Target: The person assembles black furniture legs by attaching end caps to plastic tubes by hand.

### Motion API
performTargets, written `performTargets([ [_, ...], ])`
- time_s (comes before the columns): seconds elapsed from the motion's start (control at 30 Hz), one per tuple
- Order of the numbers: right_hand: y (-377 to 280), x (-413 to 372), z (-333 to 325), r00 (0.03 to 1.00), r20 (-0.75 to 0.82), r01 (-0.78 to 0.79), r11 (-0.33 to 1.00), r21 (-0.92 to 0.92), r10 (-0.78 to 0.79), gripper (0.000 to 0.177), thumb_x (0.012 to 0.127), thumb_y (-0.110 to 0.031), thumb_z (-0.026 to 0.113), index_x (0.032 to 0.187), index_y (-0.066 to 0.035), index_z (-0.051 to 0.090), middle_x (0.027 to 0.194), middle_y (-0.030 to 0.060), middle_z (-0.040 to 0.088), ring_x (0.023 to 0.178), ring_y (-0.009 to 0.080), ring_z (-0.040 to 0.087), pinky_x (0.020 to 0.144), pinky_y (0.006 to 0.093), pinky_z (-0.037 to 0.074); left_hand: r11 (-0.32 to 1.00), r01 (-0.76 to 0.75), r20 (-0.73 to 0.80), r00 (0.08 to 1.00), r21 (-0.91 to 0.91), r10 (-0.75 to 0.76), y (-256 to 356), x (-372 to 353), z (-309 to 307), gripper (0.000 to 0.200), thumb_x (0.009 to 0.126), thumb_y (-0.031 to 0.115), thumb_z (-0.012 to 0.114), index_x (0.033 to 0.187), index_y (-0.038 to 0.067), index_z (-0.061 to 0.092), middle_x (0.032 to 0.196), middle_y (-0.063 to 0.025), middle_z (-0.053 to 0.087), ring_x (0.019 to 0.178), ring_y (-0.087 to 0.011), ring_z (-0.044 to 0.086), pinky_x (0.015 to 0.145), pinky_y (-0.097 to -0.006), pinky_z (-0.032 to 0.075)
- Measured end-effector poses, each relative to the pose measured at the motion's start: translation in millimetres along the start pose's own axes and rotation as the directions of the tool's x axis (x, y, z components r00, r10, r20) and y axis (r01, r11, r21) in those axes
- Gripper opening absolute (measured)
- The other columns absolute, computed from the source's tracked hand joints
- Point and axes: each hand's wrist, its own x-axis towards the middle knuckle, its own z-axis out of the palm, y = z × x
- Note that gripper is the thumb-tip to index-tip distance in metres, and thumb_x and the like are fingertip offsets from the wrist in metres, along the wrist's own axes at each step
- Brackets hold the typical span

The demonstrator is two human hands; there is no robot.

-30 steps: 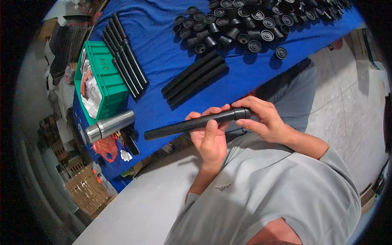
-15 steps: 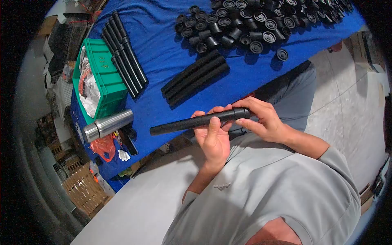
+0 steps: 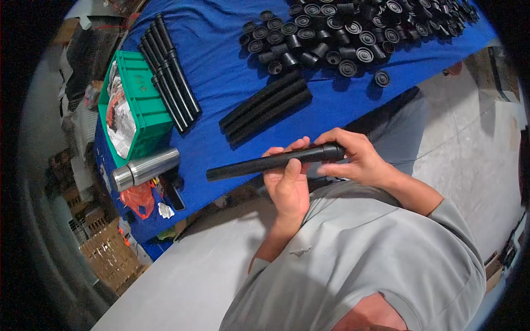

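Observation:
A black tube with a matte, foam-like sleeve [image 3: 237,169] lies across both hands above the table's near edge. My left hand [image 3: 290,185] is closed around its middle, palm up, with the thumb pressed along the near side. At the tube's right end sits a smooth black end cap [image 3: 332,151]. The fingers of my right hand [image 3: 361,159] curl over that cap, and the thumb is below it. Beyond the hands, several black foam tubes [image 3: 265,109] lie side by side on the blue cloth [image 3: 212,146].
Many loose black ribbed caps [image 3: 348,68] spread over the far right of the table. Several finished-looking black tubes [image 3: 170,74] lean by a green crate [image 3: 144,105] holding plastic and paper. A steel flask [image 3: 146,168], a red plastic bag [image 3: 139,199] and a dark phone [image 3: 173,197] lie at the left.
The tube and both hands have shifted slightly right in view. My right hand's fingers have moved around the cap, and its thumb sits a little lower, away from the tube.

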Motion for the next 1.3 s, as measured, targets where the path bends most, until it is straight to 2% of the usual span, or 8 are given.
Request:
performTargets([
  [0.07, 5, -2, -2, 0.998, 0.009, -0.07, 0.997, 0.027, 0.07, 0.036, 0.084, -0.016, 0.083, 0.113, -0.001, 0.066, 0.089, 0.0089, 0.068, 0.081, 0.0169, 0.066, 0.066, 0.0323, 0.051, 0.994, -0.012, 0.053, 0.999, 0.108, 0.006, 6, 4, -4, 0.033, 0.102, 0.011, 0.061, 0.133, 0.01, 0.049, 0.135, -0.0236, 0.062, 0.126, -0.04, 0.062, 0.1, -0.0537, 0.058],
  [0.2, 6, -5, -8, 0.971, 0.047, -0.238, 0.96, 0.145, 0.234, 0.033, 0.085, -0.016, 0.082, 0.11, -0.002, 0.067, 0.081, 0.0071, 0.065, 0.074, 0.0148, 0.063, 0.063, 0.0309, 0.048, 0.992, 0.041, 0.017, 0.999, -0.118, -0.039, 36, 11, -16, 0.03, 0.103, 0.01, 0.06, 0.132, 0.008, 0.051, 0.132, -0.0244, 0.064, 0.128, -0.0424, 0.06, 0.098, -0.0599, 0.059],
  [0.3, 6, -4, -7, 0.986, 0.041, -0.164, 0.984, 0.074, 0.161, 0.032, 0.086, -0.017, 0.081, 0.109, -0.001, 0.066, 0.083, 0.0101, 0.065, 0.073, 0.0194, 0.063, 0.064, 0.0333, 0.049, 0.978, 0.085, -0.011, 0.996, -0.189, -0.088, 30, 9, -28, 0.026, 0.104, 0.009, 0.058, 0.129, 0.009, 0.053, 0.13, -0.0241, 0.065, 0.125, -0.0426, 0.062, 0.094, -0.0594, 0.061],
  [0.4, 15, -6, -4, 0.992, -0.042, 0.112, 0.988, -0.104, -0.117, 0.032, 0.087, -0.018, 0.08, 0.109, 0.0, 0.065, 0.086, 0.0138, 0.066, 0.074, 0.0261, 0.064, 0.066, 0.0357, 0.049, 0.982, 0.061, -0.069, 0.995, -0.18, -0.074, 28, 1, -18, 0.026, 0.103, 0.007, 0.057, 0.129, 0.01, 0.052, 0.128, -0.0225, 0.064, 0.123, -0.0414, 0.063, 0.091, -0.0528, 0.064],
  [0.7, 8, -5, -13, 0.998, 0.061, -0.033, 0.999, -0.026, 0.034, 0.033, 0.087, -0.018, 0.08, 0.109, 0.0, 0.065, 0.089, 0.0155, 0.067, 0.078, 0.0291, 0.066, 0.067, 0.0373, 0.05, 0.971, 0.131, -0.074, 0.986, -0.202, -0.148, 27, 6, -23, 0.025, 0.103, 0.006, 0.058, 0.126, 0.01, 0.053, 0.125, -0.0209, 0.065, 0.123, -0.04, 0.063, 0.088, -0.051, 0.066],
  [1.1, 11, -4, -13, 0.997, 0.046, 0.063, 0.992, -0.108, -0.058, 0.038, 0.085, -0.019, 0.083, 0.112, 0.001, 0.065, 0.09, 0.011, 0.068, 0.08, 0.022, 0.067, 0.07, 0.0345, 0.052, 0.975, 0.113, -0.002, 0.993, -0.191, -0.116, 31, 9, -27, 0.025, 0.101, 0.005, 0.058, 0.126, 0.008, 0.056, 0.128, -0.0231, 0.065, 0.127, -0.0425, 0.06, 0.094, -0.0587, 0.061],
  [1.2, 10, -6, -12, 0.987, 0.058, -0.158, 0.954, 0.256, 0.148, 0.039, 0.086, -0.019, 0.084, 0.115, 0.001, 0.066, 0.091, 0.0055, 0.07, 0.079, 0.0128, 0.066, 0.069, 0.0304, 0.054, 0.98, 0.092, 0.064, 0.995, -0.177, -0.082, 38, 11, -23, 0.027, 0.099, 0.002, 0.06, 0.124, 0.008, 0.054, 0.127, -0.023, 0.065, 0.126, -0.041, 0.061, 0.099, -0.0586, 0.059],
  [1.3, -1, -2, -16, 0.906, 0.219, -0.421, 0.829, 0.368, 0.363, 0.038, 0.087, -0.017, 0.084, 0.116, 0.001, 0.067, 0.089, 0.0014, 0.069, 0.074, 0.0074, 0.063, 0.065, 0.0272, 0.054, 0.973, 0.104, 0.088, 0.992, -0.205, -0.087, 38, 12, -18, 0.029, 0.097, 0.003, 0.063, 0.123, 0.009, 0.055, 0.127, -0.0225, 0.065, 0.127, -0.0408, 0.061, 0.102, -0.0594, 0.057],
])
